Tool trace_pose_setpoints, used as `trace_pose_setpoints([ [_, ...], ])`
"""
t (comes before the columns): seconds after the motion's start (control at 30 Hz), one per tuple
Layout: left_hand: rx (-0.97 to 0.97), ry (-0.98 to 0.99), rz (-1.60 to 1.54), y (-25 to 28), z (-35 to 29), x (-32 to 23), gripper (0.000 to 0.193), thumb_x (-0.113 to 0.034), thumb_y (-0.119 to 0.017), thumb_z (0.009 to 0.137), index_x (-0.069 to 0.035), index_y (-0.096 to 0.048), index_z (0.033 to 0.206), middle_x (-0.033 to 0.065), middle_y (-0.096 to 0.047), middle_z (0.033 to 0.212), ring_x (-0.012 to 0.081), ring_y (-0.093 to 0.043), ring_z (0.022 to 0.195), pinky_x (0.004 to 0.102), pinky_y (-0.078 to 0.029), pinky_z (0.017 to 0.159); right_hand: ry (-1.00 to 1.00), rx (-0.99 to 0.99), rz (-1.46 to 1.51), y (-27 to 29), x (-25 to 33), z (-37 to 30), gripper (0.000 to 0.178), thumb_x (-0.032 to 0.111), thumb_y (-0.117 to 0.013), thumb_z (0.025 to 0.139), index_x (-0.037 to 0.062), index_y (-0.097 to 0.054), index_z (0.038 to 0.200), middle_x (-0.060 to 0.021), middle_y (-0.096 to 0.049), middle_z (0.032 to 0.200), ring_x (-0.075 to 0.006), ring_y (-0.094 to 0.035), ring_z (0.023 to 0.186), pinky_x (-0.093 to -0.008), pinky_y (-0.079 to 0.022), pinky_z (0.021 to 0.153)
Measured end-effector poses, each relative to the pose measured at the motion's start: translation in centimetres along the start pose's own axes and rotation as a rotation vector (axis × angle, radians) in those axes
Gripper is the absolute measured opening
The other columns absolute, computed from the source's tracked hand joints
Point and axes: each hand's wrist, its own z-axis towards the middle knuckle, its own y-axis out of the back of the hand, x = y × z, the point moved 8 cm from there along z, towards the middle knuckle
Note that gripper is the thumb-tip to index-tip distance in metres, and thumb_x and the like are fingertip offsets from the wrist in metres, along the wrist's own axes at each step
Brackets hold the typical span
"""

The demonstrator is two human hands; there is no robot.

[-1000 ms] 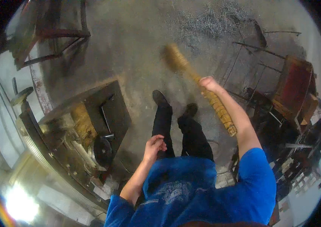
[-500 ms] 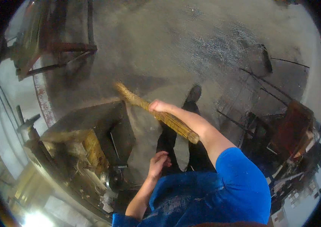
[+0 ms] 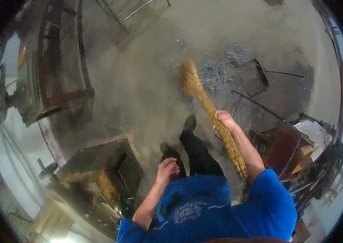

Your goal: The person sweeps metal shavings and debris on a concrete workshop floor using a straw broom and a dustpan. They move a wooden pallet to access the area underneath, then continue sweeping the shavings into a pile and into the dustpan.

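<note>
My right hand (image 3: 225,119) is wrapped round the bound handle of a straw broom (image 3: 216,117). The broom slants up and to the left from my right forearm, its flared bristle end over the floor beside a scatter of grey, shiny shavings (image 3: 216,77). In front of my body, by my thigh, my left hand (image 3: 168,170) hangs with its fingers loosely bent and apart, holding nothing.
A dark metal box (image 3: 98,162) stands at the left near a cluttered machine. A machine frame (image 3: 68,97) is at the far left. Dark rods and a reddish box (image 3: 282,148) with papers on it are at the right.
The broom has swung from the left to the right, its bristle end now beside the shavings. My right hand has moved right with it. My left hand stays in front of my body.
</note>
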Motion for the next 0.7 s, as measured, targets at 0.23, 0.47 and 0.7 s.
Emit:
trace_pose_setpoints([
  [0.23,0.007,-0.127,0.12,-0.8,2.3,-11.1,0.02,-0.011,-0.049,0.081,-0.002,-0.05,0.099,0.0086,-0.055,0.071,0.0168,-0.056,0.059,0.026,-0.046,0.055,0.113,0.056,0.188,-3.8,4.9,4.0,0.006,0.011,-0.047,0.071,0.005,-0.049,0.073,-0.0111,-0.051,0.058,-0.0224,-0.053,0.046,-0.035,-0.044,0.039],
  [0.47,-0.084,-0.115,0.144,4.5,7.1,-20.9,0.022,-0.01,-0.048,0.08,0.0,-0.048,0.1,0.0094,-0.055,0.071,0.0175,-0.056,0.058,0.0276,-0.048,0.054,0.069,0.158,0.126,-12.5,11.8,20.1,0.009,0.014,-0.048,0.073,0.0063,-0.051,0.077,-0.0114,-0.052,0.061,-0.0223,-0.053,0.048,-0.0352,-0.045,0.042],
  [0.7,-0.181,-0.087,0.206,11.2,11.2,-34.3,0.021,-0.01,-0.05,0.079,-0.001,-0.05,0.098,0.0078,-0.056,0.069,0.0164,-0.057,0.058,0.027,-0.047,0.054,-0.001,0.091,0.296,-13.2,16.4,26.6,0.02,0.021,-0.047,0.077,0.0048,-0.052,0.087,-0.0095,-0.054,0.066,-0.02,-0.053,0.05,-0.0314,-0.044,0.046],
])
